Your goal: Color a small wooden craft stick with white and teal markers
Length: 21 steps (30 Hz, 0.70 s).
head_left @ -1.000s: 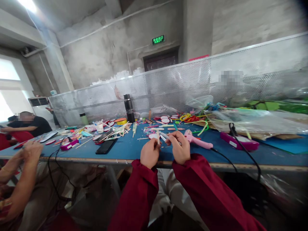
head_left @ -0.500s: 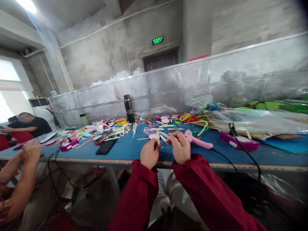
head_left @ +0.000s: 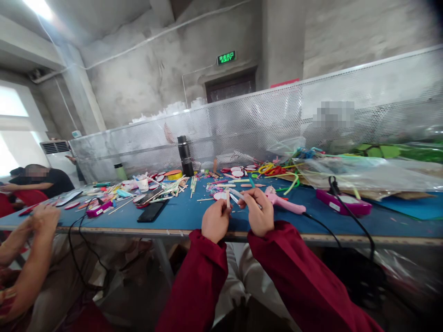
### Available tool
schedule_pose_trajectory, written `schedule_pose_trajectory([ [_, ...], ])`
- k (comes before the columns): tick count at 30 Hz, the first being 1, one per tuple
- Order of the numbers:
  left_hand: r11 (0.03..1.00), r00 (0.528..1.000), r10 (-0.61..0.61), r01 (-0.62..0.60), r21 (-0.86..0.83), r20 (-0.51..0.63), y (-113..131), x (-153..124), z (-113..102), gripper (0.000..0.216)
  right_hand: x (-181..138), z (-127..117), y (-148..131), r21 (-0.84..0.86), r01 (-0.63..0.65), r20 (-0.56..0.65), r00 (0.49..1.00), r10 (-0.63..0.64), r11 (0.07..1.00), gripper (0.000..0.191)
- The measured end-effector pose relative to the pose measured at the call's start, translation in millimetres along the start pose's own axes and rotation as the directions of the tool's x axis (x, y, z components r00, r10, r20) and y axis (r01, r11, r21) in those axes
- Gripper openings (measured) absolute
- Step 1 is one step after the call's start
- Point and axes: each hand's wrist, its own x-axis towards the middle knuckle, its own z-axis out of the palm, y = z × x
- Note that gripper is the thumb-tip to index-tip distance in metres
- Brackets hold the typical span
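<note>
My left hand [head_left: 215, 220] is closed around a pale wooden stick [head_left: 227, 197] held upright over the near edge of the blue table [head_left: 187, 214]. My right hand [head_left: 259, 213] pinches a thin white stick [head_left: 238, 194] whose tip points left toward the wooden stick. Both arms wear dark red sleeves. A pink glue gun [head_left: 284, 201] lies on the table just right of my right hand, its black cord running off to the right.
A black phone [head_left: 152, 210] lies left of my hands. Craft sticks, round discs and pipe cleaners litter the table's middle around a black flask [head_left: 185, 155]. A magenta device [head_left: 342, 203] and plastic bags sit right. Another person's arms [head_left: 27, 249] work at the left; a perforated metal screen backs the table.
Almost nothing has moved. My hands stay together on the two sticks; the neighbour's hands at the left have shifted slightly.
</note>
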Motion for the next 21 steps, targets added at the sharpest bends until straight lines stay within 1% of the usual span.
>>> schedule_pose_trajectory([
  [5,1.0,1.0,0.009,-0.009,0.018,-0.004,-0.2,-0.1,0.6,0.011,0.3,-0.1,-0.8,-0.023,-0.013,0.003,1.0,0.013,1.0,0.014],
  [8,1.0,1.0,0.01,-0.01,0.022,-0.003,-0.4,-0.4,1.0,0.011,0.0,-0.1,0.4,-0.013,-0.003,-0.009,1.0,0.002,1.0,0.014],
  [13,0.999,1.0,0.007,-0.007,0.037,0.009,0.1,-0.3,0.4,0.011,0.2,-0.1,0.4,-0.008,-0.005,0.013,1.0,0.005,1.0,0.014],
  [18,0.999,1.0,0.004,-0.004,0.041,0.019,1.9,-0.4,-0.9,0.011,0.4,-0.5,-0.4,-0.021,0.0,-0.005,1.0,0.0,1.0,0.014],
  [21,0.998,1.0,0.007,-0.008,0.055,0.016,2.0,-0.6,-0.7,0.012,0.3,-0.5,-0.6,-0.008,0.001,0.007,1.0,-0.001,1.0,0.014],
])
